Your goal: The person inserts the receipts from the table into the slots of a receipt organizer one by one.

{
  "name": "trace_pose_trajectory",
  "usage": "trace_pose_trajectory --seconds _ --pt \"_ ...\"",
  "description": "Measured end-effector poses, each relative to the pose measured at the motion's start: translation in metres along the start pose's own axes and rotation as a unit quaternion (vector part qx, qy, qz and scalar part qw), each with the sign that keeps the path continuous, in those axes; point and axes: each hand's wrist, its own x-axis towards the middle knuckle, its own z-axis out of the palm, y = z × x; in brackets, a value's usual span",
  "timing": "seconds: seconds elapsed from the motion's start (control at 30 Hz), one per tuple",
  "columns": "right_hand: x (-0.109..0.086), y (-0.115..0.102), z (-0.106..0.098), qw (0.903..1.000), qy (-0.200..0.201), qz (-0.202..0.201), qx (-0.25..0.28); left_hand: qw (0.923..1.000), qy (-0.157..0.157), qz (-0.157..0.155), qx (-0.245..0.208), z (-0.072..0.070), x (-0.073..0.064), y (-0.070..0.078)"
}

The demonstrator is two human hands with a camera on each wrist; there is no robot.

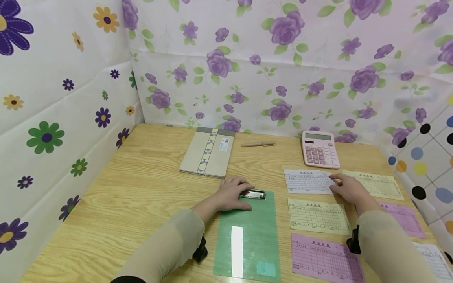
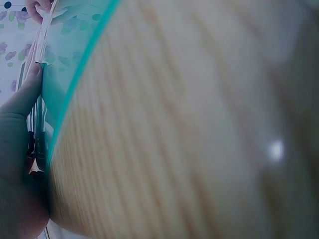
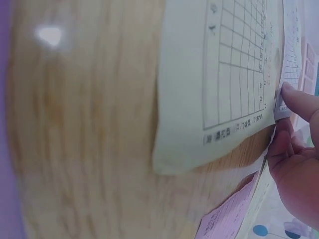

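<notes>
A green clipboard [image 1: 256, 236] with a metal clip [image 1: 255, 193] lies at the front middle of the table. My left hand [image 1: 231, 194] rests over the left part of the clip, its thumb stretched out on the board below it. In the left wrist view that thumb [image 2: 30, 87] lies along the green surface. Up at the right, my right hand [image 1: 350, 191] pinches the right edge of a white printed slip [image 1: 306, 182] between thumb and fingers. A yellow slip [image 1: 316, 216] lies just below, and another yellow slip [image 1: 378, 184] is partly behind the hand.
Pink slips [image 1: 325, 257] lie nearer the front, and a white slip [image 1: 433, 257] sits at the right edge. Behind are a pink calculator [image 1: 320, 148], a pen [image 1: 258, 144] and a beige notebook or folder [image 1: 209, 153]. Floral cloth [image 1: 247, 90] walls the back.
</notes>
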Motion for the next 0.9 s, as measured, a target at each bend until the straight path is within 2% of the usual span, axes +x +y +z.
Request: trace_pose_trajectory --seconds 0.33,0.47,0.7,0.9 --pt "-0.005 -0.005 -0.004 0.9978 -0.013 0.028 0.059 1.0000 0.001 0.001 0.003 0.000 0.000 0.000" --pt "-0.012 -0.006 -0.009 0.9970 -0.007 0.008 0.076 1.0000 0.000 0.000 0.005 0.001 0.001 0.000" --pt "-0.019 -0.005 -0.014 0.9877 -0.001 -0.017 0.156 1.0000 0.002 0.002 0.002 0.001 0.001 0.001" --pt "-0.021 -0.003 -0.013 0.9856 -0.003 -0.026 0.167 1.0000 0.004 0.002 -0.002 0.000 0.000 0.000"
